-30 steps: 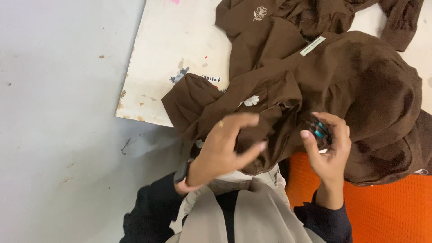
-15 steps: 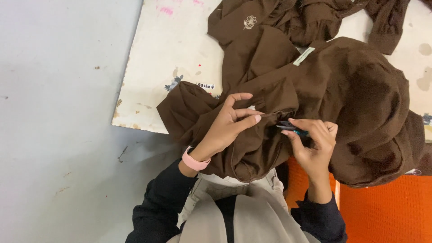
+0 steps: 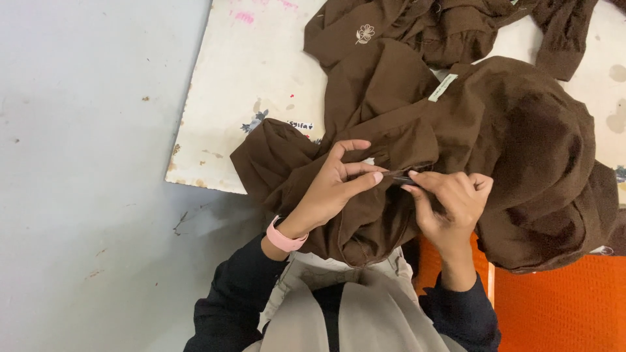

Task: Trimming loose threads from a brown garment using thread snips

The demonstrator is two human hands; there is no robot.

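On the far left lies a plain grey floor (image 3: 78,195). Next to it is a white, flat counter (image 3: 261,78) with worn edges and small paint marks. A big pile of dark brown cloth (image 3: 521,143) lies bunched on the counter and hangs over its near edge into the person's lap. One more brown piece (image 3: 365,32) with a small stitched flower sits at the top.

The left hand (image 3: 332,189) wears a pink band (image 3: 285,238) on the wrist. Its thumb and first finger are pressed close together and pinch a small fold of the brown cloth. The other fingers (image 3: 349,146) are lifted and spread a little.

Just to the right, almost touching that pinch, is the right hand (image 3: 453,202). Its fingers are curled tight around a small dark tool (image 3: 405,178). Only the thin tip shows, so I cannot tell what kind of tool it is. The tool lies almost flat, with its long side running left to right. Its tip points left, straight at the pinched fold. The right hand is the one nearer to the tool, and the fold sits just to the left of the tip, between both hands.

At the bottom right is a bright orange woven seat (image 3: 561,300). The person wears dark sleeves (image 3: 228,300) and a grey top.
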